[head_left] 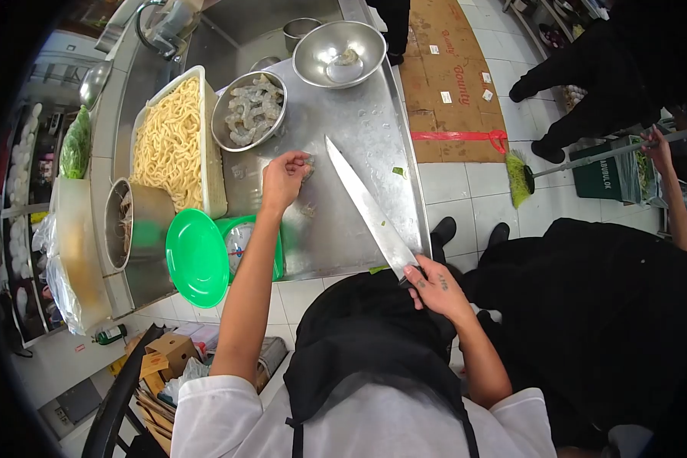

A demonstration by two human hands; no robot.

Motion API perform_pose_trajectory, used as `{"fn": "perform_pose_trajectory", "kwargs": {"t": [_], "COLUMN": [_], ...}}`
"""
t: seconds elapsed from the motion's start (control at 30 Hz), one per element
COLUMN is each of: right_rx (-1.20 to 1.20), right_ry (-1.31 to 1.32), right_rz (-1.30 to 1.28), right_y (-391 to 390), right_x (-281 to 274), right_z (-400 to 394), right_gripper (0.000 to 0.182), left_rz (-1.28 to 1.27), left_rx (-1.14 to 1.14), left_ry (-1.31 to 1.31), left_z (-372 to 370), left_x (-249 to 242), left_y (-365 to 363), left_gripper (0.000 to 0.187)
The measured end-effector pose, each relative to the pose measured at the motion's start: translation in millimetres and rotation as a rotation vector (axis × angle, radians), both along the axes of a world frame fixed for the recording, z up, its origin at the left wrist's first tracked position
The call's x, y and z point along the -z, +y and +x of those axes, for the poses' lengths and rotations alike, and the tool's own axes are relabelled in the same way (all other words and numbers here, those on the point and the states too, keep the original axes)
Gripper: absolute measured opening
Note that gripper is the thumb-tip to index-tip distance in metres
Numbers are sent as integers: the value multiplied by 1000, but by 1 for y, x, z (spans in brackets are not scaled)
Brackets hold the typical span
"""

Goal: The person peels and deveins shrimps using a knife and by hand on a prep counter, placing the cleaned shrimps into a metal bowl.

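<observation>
My right hand [437,288] grips the handle of a large kitchen knife [365,202]. Its long blade points away from me over the steel counter [343,252]. Closed at the fingertips, my left hand [285,181] pinches a small grey shrimp [308,168], partly covered by the fingers. Just beyond that hand stands a steel bowl [216,124] of peeled raw shrimp [253,111]. Farther back, another steel bowl [308,57] has a little shrimp [348,57] at its bottom. Bits of shell [308,210] lie on the metal below my left hand.
Left of the bowls are a white tub [215,179] of thick noodles [168,137], a steel pot [149,206] and a green scale [197,258] with a dish. A sink [244,38] lies behind. To the right, a person holds a broom [519,179] near flattened cardboard [450,84].
</observation>
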State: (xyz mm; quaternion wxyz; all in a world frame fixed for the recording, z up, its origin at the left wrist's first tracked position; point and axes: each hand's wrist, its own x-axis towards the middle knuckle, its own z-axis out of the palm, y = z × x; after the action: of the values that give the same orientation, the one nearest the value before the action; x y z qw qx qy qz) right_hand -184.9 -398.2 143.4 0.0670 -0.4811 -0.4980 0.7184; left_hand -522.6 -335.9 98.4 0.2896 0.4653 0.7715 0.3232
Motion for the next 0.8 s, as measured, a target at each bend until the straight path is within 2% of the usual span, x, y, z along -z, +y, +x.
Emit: {"fn": "perform_pose_trajectory", "kwargs": {"t": [0.8], "right_rx": [-110], "right_ry": [6], "right_rz": [-39], "right_y": [3], "right_x": [16], "right_z": [-4], "right_gripper": [32], "left_rz": [-34], "left_rx": [18], "left_ry": [8], "left_z": [-5], "left_x": [-1], "left_y": [2], "left_gripper": [25]}}
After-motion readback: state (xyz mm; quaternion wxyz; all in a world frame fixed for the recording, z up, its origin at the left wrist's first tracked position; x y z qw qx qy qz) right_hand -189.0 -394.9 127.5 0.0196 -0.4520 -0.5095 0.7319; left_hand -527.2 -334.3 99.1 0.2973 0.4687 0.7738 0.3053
